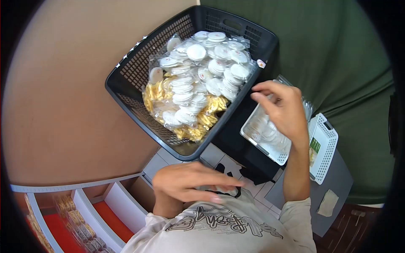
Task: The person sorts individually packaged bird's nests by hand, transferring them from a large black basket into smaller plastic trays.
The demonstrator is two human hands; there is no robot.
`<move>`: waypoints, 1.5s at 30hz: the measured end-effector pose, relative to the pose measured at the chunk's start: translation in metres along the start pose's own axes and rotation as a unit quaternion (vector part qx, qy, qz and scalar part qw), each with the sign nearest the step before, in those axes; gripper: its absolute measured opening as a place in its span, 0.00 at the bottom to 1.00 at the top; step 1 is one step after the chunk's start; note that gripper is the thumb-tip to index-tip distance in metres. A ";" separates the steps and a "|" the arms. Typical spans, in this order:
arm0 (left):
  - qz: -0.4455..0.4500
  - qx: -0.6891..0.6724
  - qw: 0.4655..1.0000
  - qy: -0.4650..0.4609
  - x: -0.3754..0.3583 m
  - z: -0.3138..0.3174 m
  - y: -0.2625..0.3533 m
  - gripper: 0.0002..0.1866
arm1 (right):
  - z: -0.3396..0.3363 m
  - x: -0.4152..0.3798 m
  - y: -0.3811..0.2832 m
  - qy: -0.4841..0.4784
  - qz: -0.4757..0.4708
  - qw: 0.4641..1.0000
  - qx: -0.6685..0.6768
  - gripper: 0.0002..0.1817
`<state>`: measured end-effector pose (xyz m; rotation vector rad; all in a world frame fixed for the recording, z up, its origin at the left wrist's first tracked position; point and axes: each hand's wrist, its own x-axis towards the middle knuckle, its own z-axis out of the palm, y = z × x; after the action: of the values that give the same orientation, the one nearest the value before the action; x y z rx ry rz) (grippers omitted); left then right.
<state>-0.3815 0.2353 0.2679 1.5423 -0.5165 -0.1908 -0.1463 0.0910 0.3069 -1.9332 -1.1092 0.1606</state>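
My left hand [192, 181] hovers in front of my shirt, just below the near rim of a large black basket [175, 148]. Its fingers are stretched out, a little blurred, and hold nothing visible. My right hand [282, 107] is over a white plastic basket [276, 155], its fingers loosely bent and the thumb apart from the index finger, with nothing seen between them. Clear plastic packets [265, 131] lie in that white basket, partly hidden by the hand. Heaped in the black basket are clear bags of white round pads [196, 52] and gold-coloured pieces [157, 93].
A second white basket [329, 145] with a green-labelled packet [314, 147] stands at the right on a grey surface [337, 177], near a beige cloth [328, 203]. At lower left is a divided shelf [90, 206] holding packed goods. A green curtain [337, 50] hangs behind.
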 end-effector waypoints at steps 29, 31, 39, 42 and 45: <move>0.029 0.082 0.843 0.530 -0.077 -0.173 0.007 0.30 | 0.080 0.086 -0.056 -0.225 0.023 0.974 -0.005 0.16; 0.059 -0.030 0.894 0.442 -0.059 -0.177 0.019 0.31 | 0.070 0.065 -0.060 -0.198 0.072 0.965 0.157 0.12; 0.108 0.008 0.922 0.371 0.037 -0.147 0.055 0.11 | 0.035 0.007 -0.039 -0.209 0.099 0.939 0.256 0.14; 0.107 0.128 0.924 0.345 0.058 -0.132 0.062 0.10 | -0.006 -0.004 -0.036 -0.012 0.011 0.984 0.176 0.26; 0.102 0.238 0.915 0.310 0.079 -0.107 0.072 0.09 | -0.034 -0.002 -0.061 0.092 -0.109 0.985 0.096 0.22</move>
<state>-0.2803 0.3000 0.3599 1.8889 -0.2118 0.6177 -0.1693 0.0814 0.3722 -1.6103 -1.1292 -0.0309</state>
